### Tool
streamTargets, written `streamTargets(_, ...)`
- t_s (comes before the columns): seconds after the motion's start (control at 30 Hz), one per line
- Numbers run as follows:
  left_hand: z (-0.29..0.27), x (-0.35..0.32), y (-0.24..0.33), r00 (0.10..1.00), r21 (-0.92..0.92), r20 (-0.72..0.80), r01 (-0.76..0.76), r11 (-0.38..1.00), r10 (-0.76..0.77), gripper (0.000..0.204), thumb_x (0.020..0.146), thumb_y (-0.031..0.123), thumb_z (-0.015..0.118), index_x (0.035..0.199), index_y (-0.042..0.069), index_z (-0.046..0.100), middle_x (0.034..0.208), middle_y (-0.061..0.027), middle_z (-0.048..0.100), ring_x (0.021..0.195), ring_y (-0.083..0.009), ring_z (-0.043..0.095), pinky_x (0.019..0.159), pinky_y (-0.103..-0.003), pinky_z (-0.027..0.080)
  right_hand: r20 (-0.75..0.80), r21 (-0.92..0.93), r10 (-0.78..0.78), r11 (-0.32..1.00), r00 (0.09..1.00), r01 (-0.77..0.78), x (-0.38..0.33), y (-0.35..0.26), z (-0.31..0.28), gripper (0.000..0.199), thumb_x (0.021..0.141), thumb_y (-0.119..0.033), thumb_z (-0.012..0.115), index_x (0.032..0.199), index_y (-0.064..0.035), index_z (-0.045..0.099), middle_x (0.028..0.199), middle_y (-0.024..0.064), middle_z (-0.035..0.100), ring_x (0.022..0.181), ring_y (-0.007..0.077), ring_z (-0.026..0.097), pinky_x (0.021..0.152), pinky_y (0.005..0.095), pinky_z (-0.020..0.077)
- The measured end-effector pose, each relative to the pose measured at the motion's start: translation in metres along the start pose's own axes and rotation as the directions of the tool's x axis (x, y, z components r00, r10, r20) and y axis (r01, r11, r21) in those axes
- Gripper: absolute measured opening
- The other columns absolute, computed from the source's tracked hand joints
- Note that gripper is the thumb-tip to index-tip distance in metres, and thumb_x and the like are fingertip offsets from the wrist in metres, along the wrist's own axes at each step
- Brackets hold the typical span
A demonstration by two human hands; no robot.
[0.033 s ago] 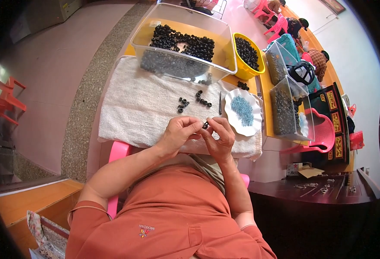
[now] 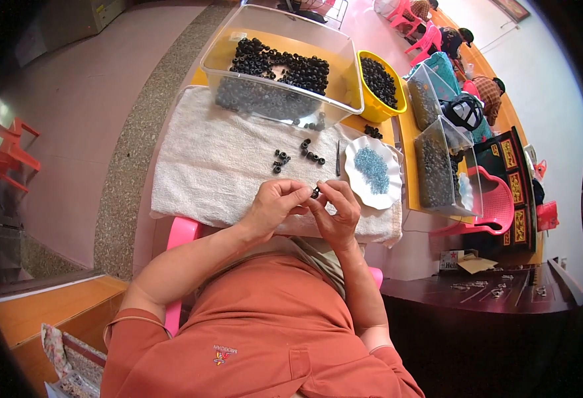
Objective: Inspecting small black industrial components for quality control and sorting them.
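A small round black part (image 2: 315, 193) with a pale centre is pinched between the fingertips of both hands. My left hand (image 2: 277, 207) grips it from the left with thumb and forefinger, and my right hand (image 2: 337, 211) from the right. Just beyond my fingers, on a white towel (image 2: 202, 156), lie loose black parts (image 2: 281, 160) and a short bent row of similar ones (image 2: 313, 156). A slim dark tool (image 2: 338, 159), perhaps tweezers, rests beside a white scalloped dish (image 2: 352, 178) of tiny blue translucent pieces (image 2: 372, 169).
A large clear bin (image 2: 285, 106) of black parts stands at the towel's far edge. Right of it is a yellow tub (image 2: 401, 109) with more, then other clear bins (image 2: 447, 169). Pink chairs (image 2: 493, 202) stand right, a red chair (image 2: 9, 152) left. People sit far right.
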State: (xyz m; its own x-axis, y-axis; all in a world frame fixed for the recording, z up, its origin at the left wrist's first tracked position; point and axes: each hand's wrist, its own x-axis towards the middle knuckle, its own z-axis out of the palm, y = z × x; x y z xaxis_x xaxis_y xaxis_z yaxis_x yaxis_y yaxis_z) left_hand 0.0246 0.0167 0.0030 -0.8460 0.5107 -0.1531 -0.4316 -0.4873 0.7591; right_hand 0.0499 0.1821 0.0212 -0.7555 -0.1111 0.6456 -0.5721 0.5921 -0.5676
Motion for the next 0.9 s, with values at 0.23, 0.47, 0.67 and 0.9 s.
streamTargets(0.23, 0.000, 0.000, 0.000, 1.000, 0.000, 0.003, 0.002, 1.000, -0.002, 0.018, 0.094, 0.019, 0.063, 0.099, 0.003, 0.069, 0.089, -0.0021, 0.068, 0.079, -0.0074, 0.063, 0.073, -0.023, 0.053, 0.024, 0.010, 0.027, 1.000, 0.999, -0.028, -0.001, 0.000, -0.001, 0.037, 0.072, 0.001, 0.080, 0.106, -0.0002, 0.067, 0.094, 0.0097, 0.061, 0.065, 0.0121, 0.057, 0.057, 0.0238, 0.0476)
streamTargets(0.47, 0.000, 0.000, 0.001, 1.000, 0.012, 0.028, 0.005, 1.000, -0.006, 0.022, 0.093, 0.020, 0.065, 0.102, 0.001, 0.068, 0.091, -0.0031, 0.068, 0.080, -0.0081, 0.063, 0.072, -0.023, 0.053, 0.053, 0.154, 0.089, 0.983, 0.995, -0.097, -0.005, 0.007, -0.001, 0.038, 0.071, 0.003, 0.080, 0.107, 0.0000, 0.067, 0.098, 0.0097, 0.061, 0.068, 0.0107, 0.057, 0.058, 0.0229, 0.0474)
streamTargets(0.67, -0.004, 0.001, 0.008, 0.997, 0.057, 0.080, 0.005, 0.998, -0.010, 0.022, 0.091, 0.019, 0.067, 0.101, 0.000, 0.069, 0.090, -0.0038, 0.069, 0.078, -0.0083, 0.063, 0.071, -0.023, 0.053, 0.100, 0.200, 0.085, 0.974, 0.991, -0.104, -0.002, 0.005, -0.003, 0.036, 0.073, 0.002, 0.079, 0.106, -0.0004, 0.067, 0.097, 0.0101, 0.062, 0.069, 0.0108, 0.058, 0.059, 0.0226, 0.0473)
streamTargets(0.9, -0.007, 0.003, 0.011, 0.998, 0.118, 0.064, 0.001, 0.993, -0.009, 0.017, 0.087, 0.013, 0.069, 0.094, -0.001, 0.071, 0.080, -0.0030, 0.067, 0.069, -0.0074, 0.059, 0.065, -0.022, 0.050, 0.131, 0.176, 0.054, 0.981, 0.990, -0.077, -0.004, 0.005, -0.002, 0.034, 0.073, 0.002, 0.078, 0.105, -0.0011, 0.067, 0.096, 0.0103, 0.064, 0.069, 0.0119, 0.060, 0.060, 0.0244, 0.0495)
